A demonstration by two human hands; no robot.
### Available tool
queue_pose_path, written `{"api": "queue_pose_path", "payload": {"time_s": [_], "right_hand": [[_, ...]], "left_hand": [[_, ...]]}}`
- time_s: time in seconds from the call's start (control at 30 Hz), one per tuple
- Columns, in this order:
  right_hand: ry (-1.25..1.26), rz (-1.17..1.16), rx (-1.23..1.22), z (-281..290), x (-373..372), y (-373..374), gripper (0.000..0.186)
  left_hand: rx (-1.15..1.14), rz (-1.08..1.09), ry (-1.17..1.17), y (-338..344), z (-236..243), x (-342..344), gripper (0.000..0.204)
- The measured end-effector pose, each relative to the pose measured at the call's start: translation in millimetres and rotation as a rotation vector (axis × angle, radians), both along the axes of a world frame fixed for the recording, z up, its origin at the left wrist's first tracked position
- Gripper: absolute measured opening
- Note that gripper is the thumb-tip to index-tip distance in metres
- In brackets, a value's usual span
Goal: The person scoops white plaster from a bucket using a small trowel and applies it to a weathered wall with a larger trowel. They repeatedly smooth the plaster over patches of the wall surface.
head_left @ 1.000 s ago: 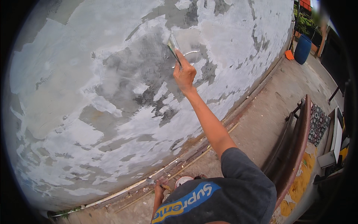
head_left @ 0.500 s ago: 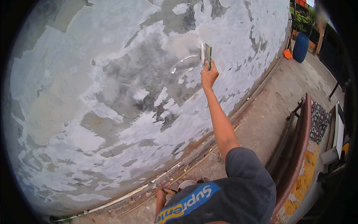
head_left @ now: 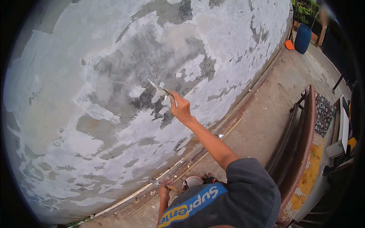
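Note:
My right hand (head_left: 181,108) is closed round a flat putty blade (head_left: 161,89), held against or close to the patchy wall (head_left: 45,98); whether its edge touches, I cannot tell. White putty clings to the blade. Around it the wall is grey with white smears and darker bare patches. Low near the wall's foot, my left hand (head_left: 164,189) grips a small scraper with a wooden handle (head_left: 172,188) and a metal blade. Its fingers are partly hidden.
A light bucket (head_left: 194,181) stands by my feet. A long pole (head_left: 228,131) lies along the wall's base. To the right are a brown bench (head_left: 304,152) and a patterned cloth (head_left: 324,114). Farther off stand a blue barrel (head_left: 303,38) and an orange dustpan-like piece (head_left: 289,45).
My right hand has swept the putty blade down and left across the wall, tilting it leftward. The wet putty ridges seen there before are gone. My left hand stays low with the scraper.

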State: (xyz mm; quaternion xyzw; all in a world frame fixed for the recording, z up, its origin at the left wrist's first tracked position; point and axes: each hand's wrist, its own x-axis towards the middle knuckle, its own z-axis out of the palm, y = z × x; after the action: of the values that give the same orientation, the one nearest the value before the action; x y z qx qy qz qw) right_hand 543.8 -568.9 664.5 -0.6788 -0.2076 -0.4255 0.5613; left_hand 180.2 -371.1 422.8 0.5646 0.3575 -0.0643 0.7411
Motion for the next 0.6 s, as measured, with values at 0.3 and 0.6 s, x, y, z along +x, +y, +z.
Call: {"api": "queue_pose_path", "payload": {"time_s": [0.3,0.6], "right_hand": [[0.086,-0.321,0.342,-4.2,56.2,15.4,0.044],[0.081,-0.2,0.144,-28.3,-17.6,114.5,0.066]], "left_hand": [[-0.016,0.015,0.065,15.1,9.6,-33.3,0.053],[0.034,0.047,0.153,50.9,7.9,-71.3,0.052]]}}
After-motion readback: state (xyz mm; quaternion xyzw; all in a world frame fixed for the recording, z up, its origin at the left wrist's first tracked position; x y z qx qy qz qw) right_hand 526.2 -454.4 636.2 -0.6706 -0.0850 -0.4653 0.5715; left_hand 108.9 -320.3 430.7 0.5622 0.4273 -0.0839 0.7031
